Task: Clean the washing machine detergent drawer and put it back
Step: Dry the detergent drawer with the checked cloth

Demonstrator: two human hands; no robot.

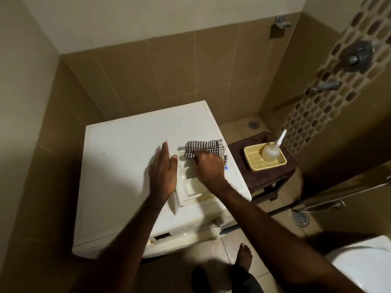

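The detergent drawer (190,187) lies flat on top of the white washing machine (127,155), out of its slot, toward the machine's right front corner. The left hand (163,172) presses against the drawer's 9 o'clock side, fingers straight and together, palm flat along the edge, steadying it rather than gripping. The right hand (208,169) sits over the drawer's far compartments, fingers curled down onto a black-and-white checked cloth (204,149); whether they pinch the cloth or only press it down, I cannot tell. The cloth spreads out from the hand toward 12 o'clock, covering the drawer's far end. Off at 3 o'clock from the machine stands a dark wooden stool (262,176) carrying a yellow tray (264,164), and in that tray stands a pale squeeze bottle (270,152) with its nozzle tilted up toward 1 o'clock.
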